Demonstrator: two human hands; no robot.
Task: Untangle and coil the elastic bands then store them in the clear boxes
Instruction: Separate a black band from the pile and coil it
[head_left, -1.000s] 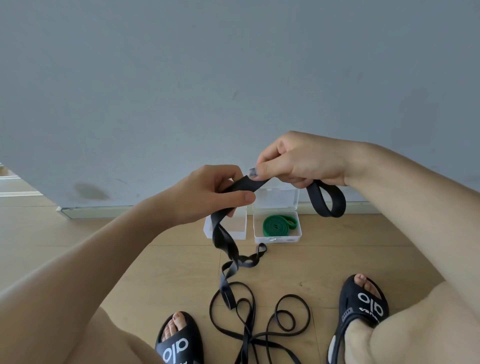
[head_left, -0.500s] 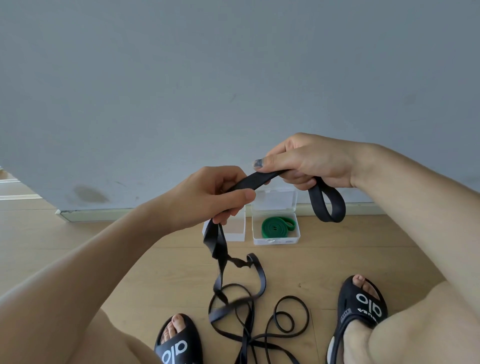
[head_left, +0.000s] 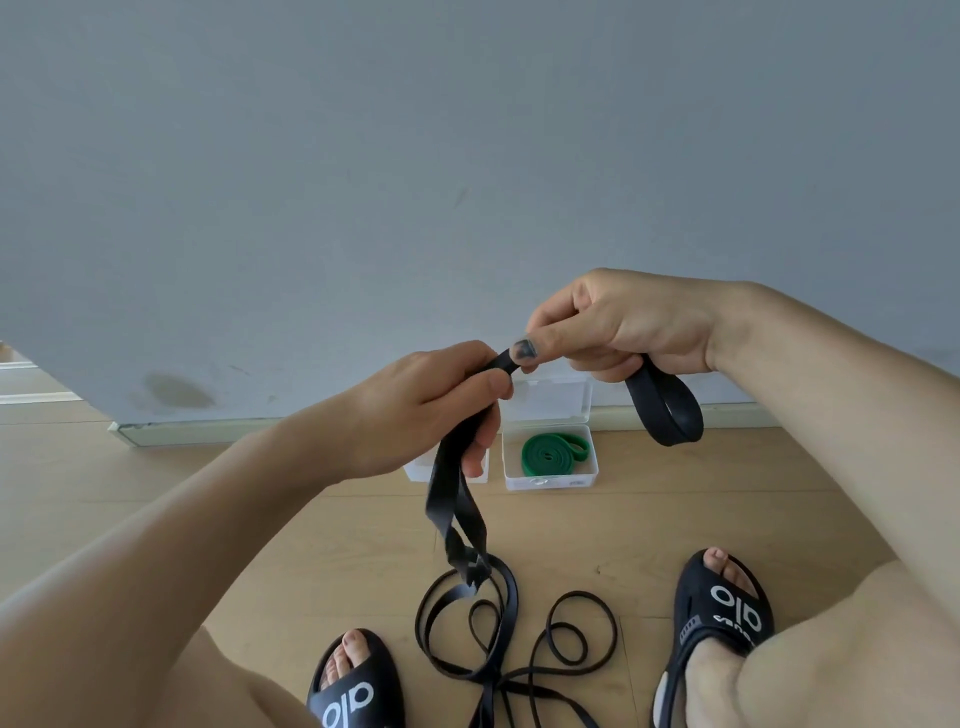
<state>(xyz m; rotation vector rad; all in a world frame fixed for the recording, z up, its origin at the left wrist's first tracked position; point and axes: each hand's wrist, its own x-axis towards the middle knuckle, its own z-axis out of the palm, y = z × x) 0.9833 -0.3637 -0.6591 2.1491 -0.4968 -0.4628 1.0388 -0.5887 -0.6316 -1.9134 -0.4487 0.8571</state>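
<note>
A grey wall (head_left: 467, 156) fills the upper view above a light wood floor (head_left: 260, 519). A seated person's two bare forearms reach forward over feet in black slides (head_left: 727, 613). Between the hands stretches a black elastic band (head_left: 452, 499). The right hand (head_left: 613, 322) has its thumb and fingers closed on the band, with a short loop hanging below it. The left hand (head_left: 431, 410) is curled shut around the same band just beside it. From there the band drops through a twisted knot into loose tangled loops on the floor between the feet.

By the wall stand two clear boxes. The right box (head_left: 550, 480), lid open, holds a coiled green band (head_left: 550, 454). The left box (head_left: 415, 470) is mostly hidden behind the left hand.

To coil well, it seems best to feed the band through flat, working the twist out before it reaches the loop.
</note>
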